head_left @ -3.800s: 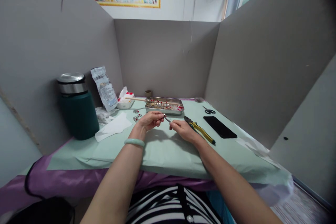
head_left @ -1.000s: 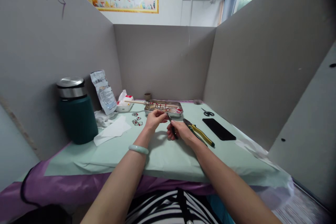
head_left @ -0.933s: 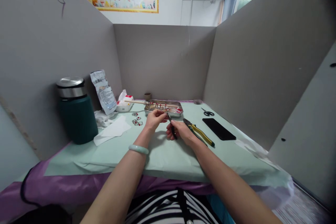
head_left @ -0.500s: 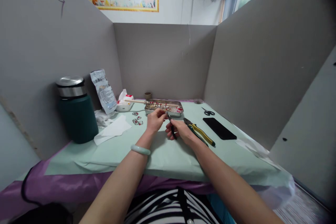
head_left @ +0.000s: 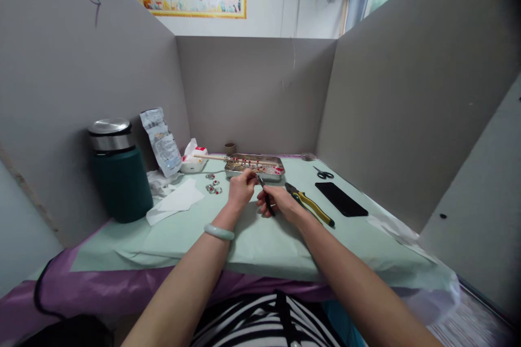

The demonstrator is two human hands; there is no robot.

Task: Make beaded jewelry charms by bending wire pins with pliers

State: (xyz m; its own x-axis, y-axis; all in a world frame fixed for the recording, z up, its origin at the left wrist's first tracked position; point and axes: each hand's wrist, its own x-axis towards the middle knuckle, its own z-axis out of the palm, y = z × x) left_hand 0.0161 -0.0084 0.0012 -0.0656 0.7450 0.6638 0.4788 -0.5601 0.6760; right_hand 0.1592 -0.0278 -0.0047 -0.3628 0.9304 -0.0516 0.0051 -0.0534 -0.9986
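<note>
My left hand (head_left: 243, 188) is closed in a pinch just in front of the metal tray (head_left: 272, 177). Whatever its fingertips hold is too small to make out. Black-handled pliers (head_left: 268, 203) are gripped in my right hand (head_left: 280, 199), their tip meeting the left fingertips. Red beads and gold-coloured bits lie in the tray, with a thin wooden stick (head_left: 211, 158) resting across it. Several small rings with red beads (head_left: 213, 189) lie on the cloth left of my left hand. To the right of my right hand are larger yellow-and-green pliers (head_left: 311, 205).
A black phone (head_left: 341, 199) and scissors (head_left: 323, 174) lie at the right. On the left stand a dark green flask (head_left: 120, 179), a foil pouch (head_left: 161, 141) and a tissue pack (head_left: 194, 158), with white paper (head_left: 175, 201) before them. Grey panels (head_left: 256, 92) enclose the table.
Both hands keep almost the same position and grip, the pliers still at the left fingertips. The whole view has shifted very slightly.
</note>
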